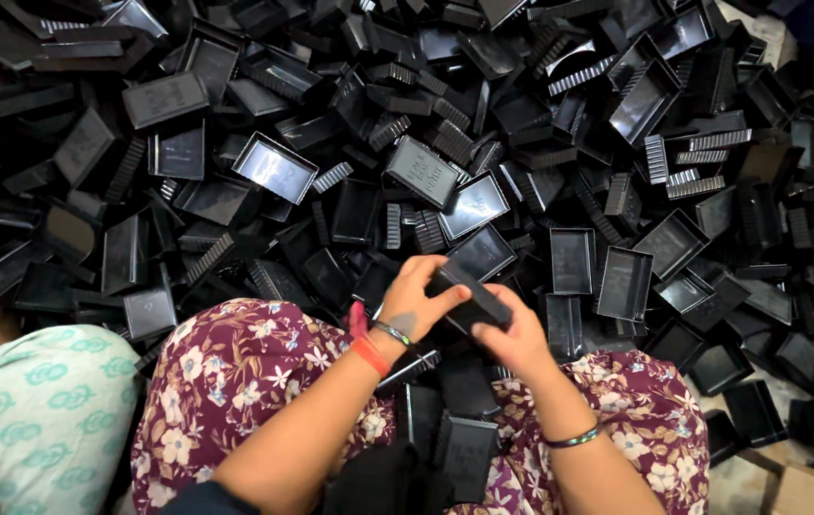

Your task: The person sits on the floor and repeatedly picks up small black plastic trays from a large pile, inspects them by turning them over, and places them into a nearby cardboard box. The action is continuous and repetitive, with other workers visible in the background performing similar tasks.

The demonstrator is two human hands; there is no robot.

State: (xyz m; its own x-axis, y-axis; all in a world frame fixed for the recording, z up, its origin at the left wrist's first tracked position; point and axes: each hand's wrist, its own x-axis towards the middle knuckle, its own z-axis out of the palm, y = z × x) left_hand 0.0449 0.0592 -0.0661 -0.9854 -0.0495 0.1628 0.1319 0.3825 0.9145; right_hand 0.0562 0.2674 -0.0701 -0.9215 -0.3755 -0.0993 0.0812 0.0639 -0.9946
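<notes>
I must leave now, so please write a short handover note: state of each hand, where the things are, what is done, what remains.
Left hand and right hand: both grip one small black rectangular plastic tray above the lap.
Several similar black trays lie on the floral skirt.
A big heap of loose black plastic trays covers the floor ahead.
Done: a few trays in the lap. Left: the heap, apparently.

1. Even, moderately bright light is cast from above.
2. Pale glare is reflected off the glossy black trays (275,167).
3. Deep shadow is held between them.
4. Edges are bent by wide-angle distortion.
</notes>
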